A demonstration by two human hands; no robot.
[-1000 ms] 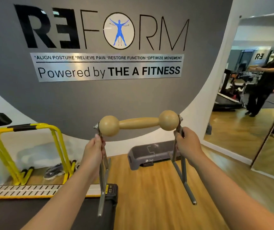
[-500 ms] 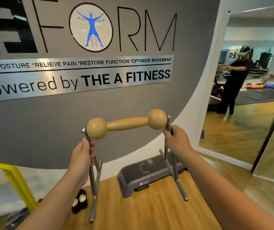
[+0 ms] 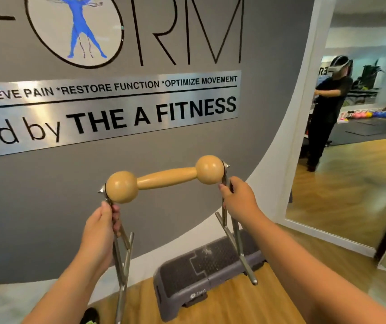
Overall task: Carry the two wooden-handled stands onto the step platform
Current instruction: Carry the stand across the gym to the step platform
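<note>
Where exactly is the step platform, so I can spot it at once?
Find the grey wall with the silver sign. On the wooden floor at its foot, below the stand held in both hands, lies the step platform: low, dark grey, with a textured top, the only block there.

Wooden-handled stand point(image 3: 166, 178) held aloft, handle tilted, metal legs hanging; grey step platform point(image 3: 207, 272) on floor below.

A single head-worn camera is looking forward and slightly down, close behind the left hand point(image 3: 98, 232) and right hand point(image 3: 240, 199). It is facing the grey wall point(image 3: 175, 146); beyond the grips, the step platform point(image 3: 201, 272) is lying below.
</note>
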